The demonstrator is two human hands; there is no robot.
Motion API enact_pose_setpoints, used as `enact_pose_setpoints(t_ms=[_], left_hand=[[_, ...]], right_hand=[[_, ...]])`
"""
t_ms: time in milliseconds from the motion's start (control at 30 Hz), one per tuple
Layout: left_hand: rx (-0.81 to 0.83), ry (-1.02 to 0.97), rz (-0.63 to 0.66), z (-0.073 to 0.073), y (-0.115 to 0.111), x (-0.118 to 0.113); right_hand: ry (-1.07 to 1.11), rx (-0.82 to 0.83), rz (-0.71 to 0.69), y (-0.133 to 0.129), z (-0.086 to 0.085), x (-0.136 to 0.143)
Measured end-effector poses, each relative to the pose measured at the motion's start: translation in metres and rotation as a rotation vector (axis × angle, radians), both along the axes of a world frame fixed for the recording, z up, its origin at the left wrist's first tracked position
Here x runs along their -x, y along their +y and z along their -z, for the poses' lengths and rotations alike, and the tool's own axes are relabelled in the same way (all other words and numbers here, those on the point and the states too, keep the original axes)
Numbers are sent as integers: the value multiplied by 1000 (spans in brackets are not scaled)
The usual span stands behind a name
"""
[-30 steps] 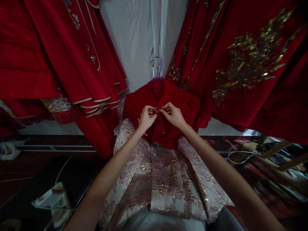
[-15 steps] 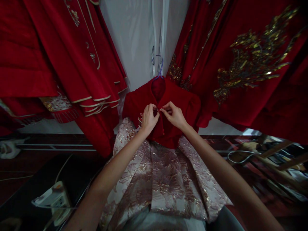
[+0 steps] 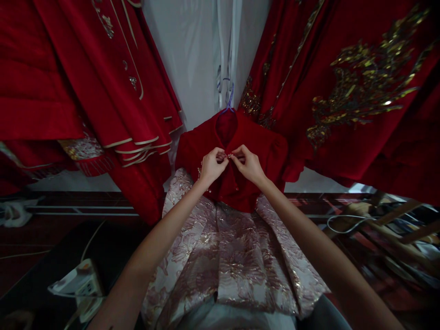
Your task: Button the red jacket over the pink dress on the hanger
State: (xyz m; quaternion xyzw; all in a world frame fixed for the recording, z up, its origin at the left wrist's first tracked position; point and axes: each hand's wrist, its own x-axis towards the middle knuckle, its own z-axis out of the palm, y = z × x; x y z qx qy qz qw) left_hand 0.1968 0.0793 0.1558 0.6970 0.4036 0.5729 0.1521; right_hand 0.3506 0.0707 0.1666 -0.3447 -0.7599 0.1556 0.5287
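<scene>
A short red jacket (image 3: 254, 137) hangs on a purple hanger (image 3: 229, 101) at the centre, above a pink and silver brocade skirt (image 3: 240, 256). At the front opening below the collar, my left hand (image 3: 213, 166) pinches one side of a small beaded fastening (image 3: 228, 156). My right hand (image 3: 249, 166) pinches the other side, its fingertips nearly touching those of my left. The fingertips partly cover the fastening, so whether it is joined cannot be made out. Beaded trim on the jacket shows beside my left wrist.
Red garments (image 3: 113, 91) hang at the left, and a red garment with gold sequins (image 3: 360, 87) hangs at the right. A white power strip (image 3: 87, 288) lies on a black surface at the lower left. A wooden rack (image 3: 395, 215) with a white cable stands at the right.
My left hand has turned slightly and its fingertips are a little closer to my right hand's. The beaded trim by my left wrist is more covered now.
</scene>
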Motion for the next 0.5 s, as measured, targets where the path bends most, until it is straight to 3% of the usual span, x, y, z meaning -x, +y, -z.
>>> enact_pose_setpoints(t_ms=[167,500], left_hand=[[165,-159,104,3,9,3],[114,-171,89,1,9,9]], right_hand=[[-6,-3,37,2,0,4],[176,33,127,0,5,18]])
